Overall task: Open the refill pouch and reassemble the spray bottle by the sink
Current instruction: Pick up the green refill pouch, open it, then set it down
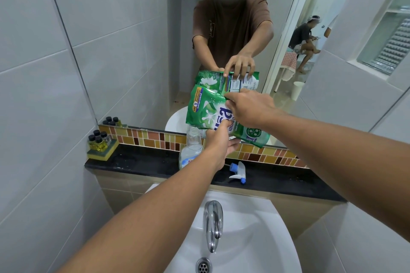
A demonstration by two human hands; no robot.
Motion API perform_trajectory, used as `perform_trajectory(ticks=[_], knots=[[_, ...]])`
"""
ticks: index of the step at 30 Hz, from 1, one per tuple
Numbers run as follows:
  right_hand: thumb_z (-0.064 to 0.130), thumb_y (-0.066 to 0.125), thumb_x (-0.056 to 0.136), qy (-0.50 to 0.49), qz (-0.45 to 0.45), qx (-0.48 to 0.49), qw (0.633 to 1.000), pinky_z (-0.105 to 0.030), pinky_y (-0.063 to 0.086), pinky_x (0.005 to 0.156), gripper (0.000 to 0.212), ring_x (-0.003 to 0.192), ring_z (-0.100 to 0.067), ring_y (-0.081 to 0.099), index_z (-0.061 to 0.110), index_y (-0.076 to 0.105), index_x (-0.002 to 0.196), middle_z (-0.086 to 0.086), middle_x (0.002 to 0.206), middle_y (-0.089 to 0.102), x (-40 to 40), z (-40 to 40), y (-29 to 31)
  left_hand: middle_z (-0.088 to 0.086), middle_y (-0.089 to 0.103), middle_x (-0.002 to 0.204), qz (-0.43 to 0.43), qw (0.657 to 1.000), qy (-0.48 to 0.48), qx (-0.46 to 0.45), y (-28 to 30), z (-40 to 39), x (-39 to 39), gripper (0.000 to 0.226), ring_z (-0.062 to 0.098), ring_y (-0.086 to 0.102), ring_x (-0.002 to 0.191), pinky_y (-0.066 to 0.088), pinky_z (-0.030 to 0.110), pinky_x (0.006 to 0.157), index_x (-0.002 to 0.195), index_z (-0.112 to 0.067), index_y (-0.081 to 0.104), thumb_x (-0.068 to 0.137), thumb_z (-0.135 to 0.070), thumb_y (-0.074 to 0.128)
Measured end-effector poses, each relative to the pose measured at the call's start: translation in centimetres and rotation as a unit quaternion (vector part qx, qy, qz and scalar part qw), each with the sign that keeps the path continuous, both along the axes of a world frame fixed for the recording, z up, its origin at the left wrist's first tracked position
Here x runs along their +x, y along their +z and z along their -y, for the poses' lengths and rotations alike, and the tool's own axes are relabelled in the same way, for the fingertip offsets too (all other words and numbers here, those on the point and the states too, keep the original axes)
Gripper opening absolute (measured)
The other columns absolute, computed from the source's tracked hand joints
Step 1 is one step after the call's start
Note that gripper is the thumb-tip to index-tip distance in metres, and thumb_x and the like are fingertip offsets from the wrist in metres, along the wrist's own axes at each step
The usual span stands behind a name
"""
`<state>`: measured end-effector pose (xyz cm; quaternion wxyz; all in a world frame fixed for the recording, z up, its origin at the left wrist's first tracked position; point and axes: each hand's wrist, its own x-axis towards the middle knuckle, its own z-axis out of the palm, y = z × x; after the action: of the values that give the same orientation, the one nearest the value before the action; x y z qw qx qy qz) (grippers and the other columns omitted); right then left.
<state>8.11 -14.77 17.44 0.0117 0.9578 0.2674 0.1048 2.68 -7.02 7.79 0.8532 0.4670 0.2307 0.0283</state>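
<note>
Pouch (206, 111) — tilted, top upper-left

I've got the green refill pouch (213, 113) up w/ both hands: left hand (218, 146) under it, right hand (248, 107) pinching top edge. Open spray bottle (191, 150) on far ledge (137, 160), trigger head (237, 173) lying right of it.

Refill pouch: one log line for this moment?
pouch: both hands, above ledge | right hand: top edge | left hand: bottom | bottle: uncapped | sprayer: on ledge
</note>
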Motion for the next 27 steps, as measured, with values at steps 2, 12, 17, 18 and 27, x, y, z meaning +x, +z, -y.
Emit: perform_trajectory(ticks=[2,12,17,18,27], knots=[[0.049,0.031,0.11,-0.002,-0.005,0.0,1.0,-0.046,0.05,0.088,0.042,0.113,-0.027,0.061,0.035,0.054,0.141,-0.003,0.124,0.064,0.0,0.2,-0.1,0.019,0.072,0.126,-0.002,1.0,-0.001,0.002,-0.1,0.1,0.0,0.029,0.029,0.077,0.091,0.06,0.033,0.07,0.128,-0.012,0.059,0.102,-0.025,0.059],[0.045,0.036,0.109,-0.02,-0.035,0.014,0.999,-0.05,0.051,0.092,0.038,0.117,-0.027,0.062,0.032,0.053,0.14,-0.003,0.129,0.065,-0.2,1.3,-1.8,0.016,0.076,0.117,-0.026,0.998,-0.008,0.052,-1.5,-0.1,0.5,0.054,0.026,0.079,0.085,0.064,0.039,0.084,0.142,-0.012,0.043,0.097,-0.029,0.067],[0.039,0.042,0.109,-0.031,-0.08,0.04,0.996,-0.048,0.054,0.095,0.044,0.126,-0.029,0.061,0.031,0.044,0.152,-0.004,0.142,0.063,-0.3,2.9,-3.6,0.013,0.073,0.12,-0.04,0.992,-0.012,0.118,-2.6,-0.4,0.5,0.048,0.03,0.078,0.099,0.063,0.034,0.075,0.132,-0.014,0.043,0.094,-0.027,0.07],[0.038,0.044,0.109,-0.033,-0.087,0.047,0.995,-0.048,0.054,0.096,0.045,0.128,-0.029,0.06,0.031,0.043,0.154,-0.004,0.144,0.062,-0.4,3.2,-3.9,0.012,0.072,0.119,-0.045,0.99,-0.012,0.136,-2.9,-0.4,0.6,0.049,0.031,0.076,0.103,0.063,0.037,0.079,0.131,-0.015,0.043,0.093,-0.027,0.07],[0.037,0.05,0.105,-0.095,-0.175,0.127,0.972,-0.04,0.052,0.089,0.049,0.116,-0.03,0.063,0.037,0.045,0.153,-0.005,0.136,0.067,0.1,6.2,-8.8,-0.002,0.067,0.111,-0.053,0.954,-0.029,0.293,-4.8,0.3,0.2,0.055,0.024,0.066,0.105,0.055,0.043,0.092,0.13,-0.017,0.041,0.088,-0.029,0.073]])
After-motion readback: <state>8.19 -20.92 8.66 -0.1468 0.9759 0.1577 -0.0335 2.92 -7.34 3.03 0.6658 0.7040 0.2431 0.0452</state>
